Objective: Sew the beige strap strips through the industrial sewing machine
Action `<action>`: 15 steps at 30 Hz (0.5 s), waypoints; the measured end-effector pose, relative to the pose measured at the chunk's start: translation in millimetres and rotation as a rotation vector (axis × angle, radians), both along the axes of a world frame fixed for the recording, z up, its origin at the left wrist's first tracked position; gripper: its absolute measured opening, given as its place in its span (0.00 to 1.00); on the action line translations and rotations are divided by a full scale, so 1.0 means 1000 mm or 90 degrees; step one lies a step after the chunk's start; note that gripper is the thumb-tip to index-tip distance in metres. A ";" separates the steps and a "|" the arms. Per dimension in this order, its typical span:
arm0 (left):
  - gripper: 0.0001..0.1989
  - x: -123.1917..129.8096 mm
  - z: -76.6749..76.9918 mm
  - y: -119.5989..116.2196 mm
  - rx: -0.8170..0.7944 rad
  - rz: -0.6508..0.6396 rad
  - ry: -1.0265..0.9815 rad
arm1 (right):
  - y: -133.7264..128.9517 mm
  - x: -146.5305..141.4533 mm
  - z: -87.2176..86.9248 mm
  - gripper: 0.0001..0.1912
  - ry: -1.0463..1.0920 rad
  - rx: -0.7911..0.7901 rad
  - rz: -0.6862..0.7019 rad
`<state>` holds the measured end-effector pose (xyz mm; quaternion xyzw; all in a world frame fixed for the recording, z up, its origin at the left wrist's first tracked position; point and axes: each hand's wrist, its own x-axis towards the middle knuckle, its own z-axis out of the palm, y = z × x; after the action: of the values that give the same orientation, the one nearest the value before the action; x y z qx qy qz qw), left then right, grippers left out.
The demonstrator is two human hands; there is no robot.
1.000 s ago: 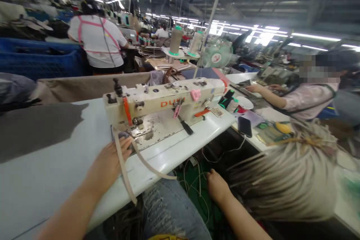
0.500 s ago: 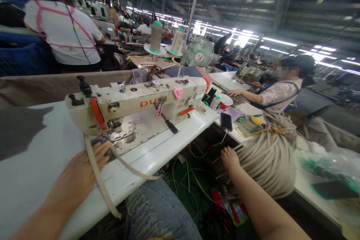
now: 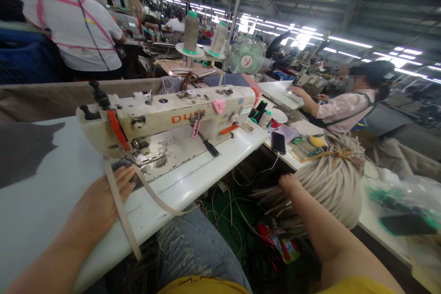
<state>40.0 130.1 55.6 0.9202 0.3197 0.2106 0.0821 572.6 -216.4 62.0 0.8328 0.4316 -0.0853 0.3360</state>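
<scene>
My left hand (image 3: 106, 197) lies flat on the white table beside the sewing machine's needle area, fingers stretched out and fairly close together. A narrow beige strip (image 3: 121, 213) hangs from under the machine head and crosses over this hand, its end past the table edge. Another length of beige strip (image 3: 158, 200) curves from the fingertips towards my knee. My right hand (image 3: 289, 183) is at the left side of a large tied bundle of beige strips (image 3: 332, 193), fingers curled around some of them; its fingertips are partly hidden.
The sewing machine (image 3: 165, 119) stands on the white table (image 3: 44, 220). A phone (image 3: 278, 143) with a cable lies on the side table, near thread spools (image 3: 264, 119) and a white bowl (image 3: 278, 115). A co-worker (image 3: 347, 105) sits at the right. Cables hang below.
My right hand has moved slightly up and right along the bundle, and loose strip ends now fan out to its left. My left hand stays nearly in place. The view has shifted a little.
</scene>
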 end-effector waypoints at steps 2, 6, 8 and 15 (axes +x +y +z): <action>0.30 0.000 0.001 0.000 -0.003 0.004 0.001 | 0.003 -0.002 0.001 0.13 0.015 0.006 0.017; 0.31 -0.001 -0.001 0.001 0.003 0.000 0.016 | 0.008 -0.004 0.004 0.15 0.025 0.046 0.044; 0.31 0.000 -0.001 0.001 0.002 0.003 0.016 | 0.009 -0.005 0.006 0.15 0.025 0.067 0.057; 0.29 0.000 -0.003 0.001 -0.007 0.004 0.002 | 0.008 -0.011 0.018 0.14 0.036 0.148 0.096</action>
<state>40.5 131.0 52.3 0.9190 0.3238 0.2078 0.0859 561.6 -208.4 79.6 0.8284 0.5095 -0.0325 0.2305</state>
